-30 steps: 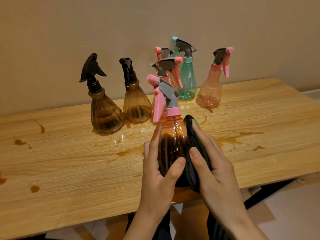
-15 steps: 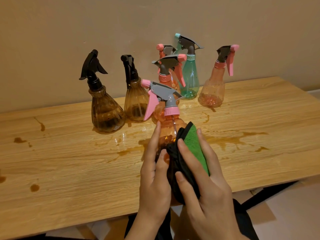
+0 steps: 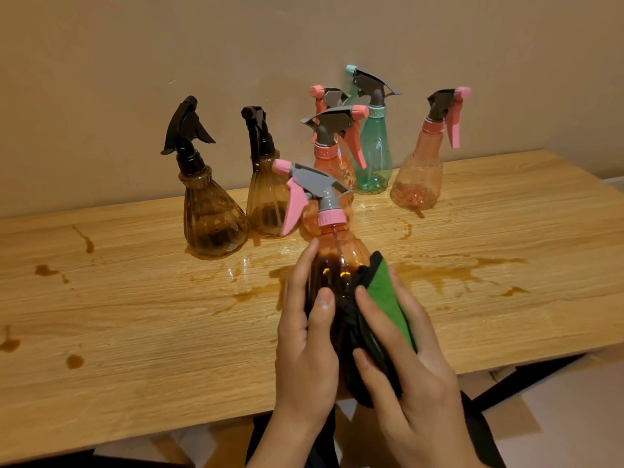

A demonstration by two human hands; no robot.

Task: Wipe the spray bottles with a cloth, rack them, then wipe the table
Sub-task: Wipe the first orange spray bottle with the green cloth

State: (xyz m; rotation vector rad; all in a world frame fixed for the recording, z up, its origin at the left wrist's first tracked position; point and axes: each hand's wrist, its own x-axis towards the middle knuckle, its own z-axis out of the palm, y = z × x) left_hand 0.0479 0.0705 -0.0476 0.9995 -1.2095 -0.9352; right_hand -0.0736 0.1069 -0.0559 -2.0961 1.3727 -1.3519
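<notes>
My left hand (image 3: 307, 336) grips an orange spray bottle (image 3: 337, 261) with a pink and grey trigger head, held upright over the table's near edge. My right hand (image 3: 412, 373) presses a green and black cloth (image 3: 385, 298) against the bottle's right side, fingers curled over the cloth. Behind stand two brown bottles with black heads (image 3: 209, 217) (image 3: 266, 194), two more orange bottles (image 3: 332, 163) (image 3: 418, 177) and a teal bottle (image 3: 373, 157). A third pink head (image 3: 326, 96) shows behind them.
The wooden table (image 3: 135, 319) carries brown liquid stains at the left (image 3: 74, 361) and a wet smear at the right (image 3: 452, 271). A beige wall runs close behind the bottles. Black table legs (image 3: 526, 376) show below the near edge at the right.
The held bottle has turned, so its trigger now points left. The cloth has shifted on the bottle's right side, showing its green face.
</notes>
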